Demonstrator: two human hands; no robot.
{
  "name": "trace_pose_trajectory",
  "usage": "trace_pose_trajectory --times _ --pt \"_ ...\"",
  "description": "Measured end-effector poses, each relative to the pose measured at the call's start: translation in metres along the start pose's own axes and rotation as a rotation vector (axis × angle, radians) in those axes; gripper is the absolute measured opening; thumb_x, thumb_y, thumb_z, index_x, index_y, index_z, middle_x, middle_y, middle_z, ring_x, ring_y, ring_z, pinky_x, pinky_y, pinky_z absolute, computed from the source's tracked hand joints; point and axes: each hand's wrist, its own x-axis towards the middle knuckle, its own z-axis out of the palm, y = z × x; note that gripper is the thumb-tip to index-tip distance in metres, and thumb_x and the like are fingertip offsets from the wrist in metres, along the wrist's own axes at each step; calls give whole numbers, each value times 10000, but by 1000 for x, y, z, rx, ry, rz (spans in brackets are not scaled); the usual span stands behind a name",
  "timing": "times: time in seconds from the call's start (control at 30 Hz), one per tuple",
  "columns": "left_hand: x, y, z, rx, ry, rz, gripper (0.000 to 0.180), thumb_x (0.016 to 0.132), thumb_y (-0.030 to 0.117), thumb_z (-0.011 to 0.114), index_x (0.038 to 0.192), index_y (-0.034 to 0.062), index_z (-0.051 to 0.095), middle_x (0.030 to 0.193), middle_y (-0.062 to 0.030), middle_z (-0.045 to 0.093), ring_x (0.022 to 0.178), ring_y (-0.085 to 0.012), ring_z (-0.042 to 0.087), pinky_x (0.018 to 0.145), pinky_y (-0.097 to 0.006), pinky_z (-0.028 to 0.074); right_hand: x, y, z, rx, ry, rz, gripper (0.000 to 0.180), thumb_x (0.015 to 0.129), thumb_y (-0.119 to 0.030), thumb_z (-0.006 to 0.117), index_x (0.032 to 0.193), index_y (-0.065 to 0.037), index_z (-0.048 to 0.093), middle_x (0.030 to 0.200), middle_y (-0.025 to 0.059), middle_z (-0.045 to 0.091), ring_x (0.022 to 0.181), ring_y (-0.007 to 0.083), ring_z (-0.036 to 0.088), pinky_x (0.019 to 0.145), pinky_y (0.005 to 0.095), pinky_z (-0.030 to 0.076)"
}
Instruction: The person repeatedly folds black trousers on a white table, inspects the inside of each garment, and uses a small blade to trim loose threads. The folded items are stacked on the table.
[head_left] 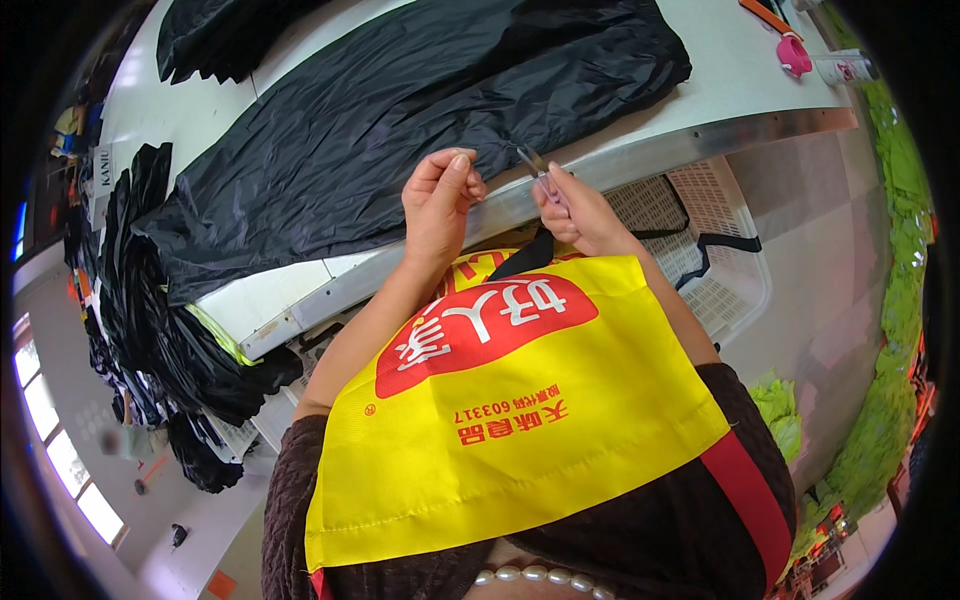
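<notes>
A long piece of black, shiny, wrinkled fabric (400, 120) lies across the white table, its near side along the metal edge. Just above that edge, my left hand (438, 200) is raised with thumb and fingertips pinched together. Whatever the pinch holds, if anything, is too small to make out. To its right, my right hand (585, 215) is closed round a pair of small thread snips (533, 163). Their metal blades point up and left toward the fabric, and a pale purple handle shows between the fingers.
The table's metal edge (700, 138) runs before me. Below it on the right stands a white plastic crate (735, 300) with dark straps. More black fabric (150, 290) hangs off the left end. A pink item (793, 55) lies far right. I wear a yellow apron (520, 440).
</notes>
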Motion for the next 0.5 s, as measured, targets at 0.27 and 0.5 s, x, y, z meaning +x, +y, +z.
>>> trace_pose_trajectory --times 0.27,0.5 --pt "-36 57 -27 141 28 -65 120 905 127 528 955 24 564 681 -12 471 624 -99 431 570 -248 355 -4 15 -13 -94 -2 41 404 969 -427 323 857 -78 492 563 -77 312 423 16 220 367 167 167" --pt "-178 70 -196 164 309 -505 192 877 128 561 1042 31 544 748 -54 584 653 -128 555 611 -231 472 -37 -63 -71 16 235 -434 389 949 -418 406 878 -63 548 583 -73 383 427 11 288 349 150 209"
